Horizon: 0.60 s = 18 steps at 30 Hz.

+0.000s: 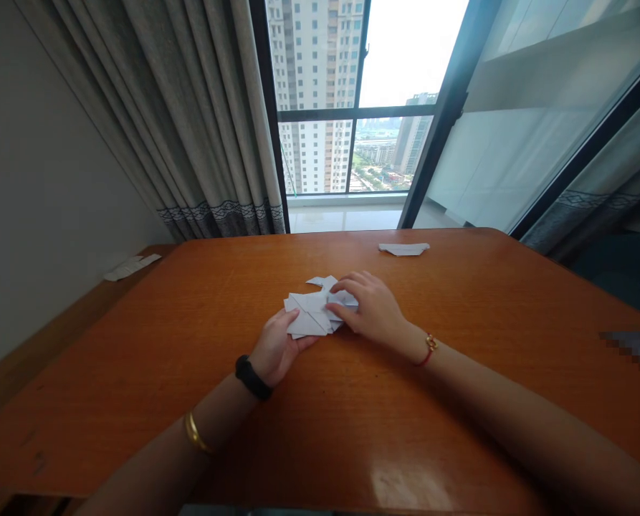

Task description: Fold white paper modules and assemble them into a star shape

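Note:
A folded white paper piece (309, 312) with several layers and creases is held a little above the wooden table (233, 301). My left hand (277, 345) grips its left and lower edge, thumb on top and fingers underneath. My right hand (370, 307) is on the paper's right side, thumb and fingers bent round its folds. A pointed paper flap sticks out at the top left of the folds. Parts of the right side are covered by my right fingers.
Another folded white paper (404, 249) lies near the table's far edge. Some white paper (131, 267) rests on a ledge at the far left. Behind the table are a grey curtain (212, 115) and a window. A pixelated patch covers something at the right edge.

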{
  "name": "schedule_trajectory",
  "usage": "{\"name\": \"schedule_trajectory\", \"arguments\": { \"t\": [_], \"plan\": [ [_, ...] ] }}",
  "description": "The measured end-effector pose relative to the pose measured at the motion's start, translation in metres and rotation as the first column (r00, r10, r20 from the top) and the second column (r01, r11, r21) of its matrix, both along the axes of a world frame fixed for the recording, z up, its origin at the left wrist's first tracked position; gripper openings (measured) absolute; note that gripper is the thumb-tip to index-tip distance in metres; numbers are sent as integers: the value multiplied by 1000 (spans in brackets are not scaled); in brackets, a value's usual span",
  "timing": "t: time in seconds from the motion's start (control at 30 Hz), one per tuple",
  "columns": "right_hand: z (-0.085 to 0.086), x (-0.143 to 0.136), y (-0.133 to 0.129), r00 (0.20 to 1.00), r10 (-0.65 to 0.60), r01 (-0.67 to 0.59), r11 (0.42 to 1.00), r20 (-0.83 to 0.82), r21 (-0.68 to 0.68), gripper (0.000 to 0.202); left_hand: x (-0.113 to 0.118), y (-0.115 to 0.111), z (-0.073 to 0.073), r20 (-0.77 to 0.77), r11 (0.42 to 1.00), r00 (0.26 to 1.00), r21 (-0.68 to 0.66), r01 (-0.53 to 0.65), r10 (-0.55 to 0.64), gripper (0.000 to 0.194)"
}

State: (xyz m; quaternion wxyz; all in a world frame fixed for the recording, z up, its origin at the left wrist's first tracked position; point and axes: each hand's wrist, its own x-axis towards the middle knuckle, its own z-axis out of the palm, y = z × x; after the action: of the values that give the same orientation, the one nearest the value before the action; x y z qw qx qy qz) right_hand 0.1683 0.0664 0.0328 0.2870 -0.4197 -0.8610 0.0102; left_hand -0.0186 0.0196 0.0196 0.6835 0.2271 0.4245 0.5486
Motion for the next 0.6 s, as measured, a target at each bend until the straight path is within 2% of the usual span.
{"name": "schedule_trajectory", "arguments": {
  "t": [0.07,0.1,0.2,0.3,0.33,0.4,0.47,0.53,0.57,0.6],
  "plan": [
    [-4,13,17,983,-165,173,980,83,-100,42,-1,1,0,24,1000,1000,-17,-17,17,35],
    [-9,19,25,972,-196,216,963,130,-160,46,-2,2,0,33,1000,999,-23,-18,18,35],
    [-21,30,41,972,-192,228,912,135,-341,46,-4,2,-1,23,999,1000,-43,-6,7,34],
    [-18,33,45,968,-240,182,863,-66,-472,29,-4,2,-4,3,1000,1000,-26,6,-6,32],
    [-13,32,43,949,-263,138,844,-175,-518,25,-5,2,-4,-1,1000,1000,-17,10,-10,31],
    [0,29,36,868,-273,-47,786,-414,-616,24,-4,2,-5,-13,1000,1000,-5,26,-26,31],
    [14,23,26,762,-261,-299,669,-592,-681,31,-3,0,-4,-27,998,998,-4,56,-56,30],
    [24,14,15,727,-238,-454,536,-644,-711,36,-2,-3,-2,-36,996,996,-7,86,-86,29],
    [27,10,10,737,-221,-479,497,-639,-724,37,-1,-4,-1,-36,995,994,-5,100,-100,29],
    [30,8,7,751,-203,-480,486,-629,-730,37,-1,-5,0,-34,994,993,2,109,-109,28]
  ]
}}
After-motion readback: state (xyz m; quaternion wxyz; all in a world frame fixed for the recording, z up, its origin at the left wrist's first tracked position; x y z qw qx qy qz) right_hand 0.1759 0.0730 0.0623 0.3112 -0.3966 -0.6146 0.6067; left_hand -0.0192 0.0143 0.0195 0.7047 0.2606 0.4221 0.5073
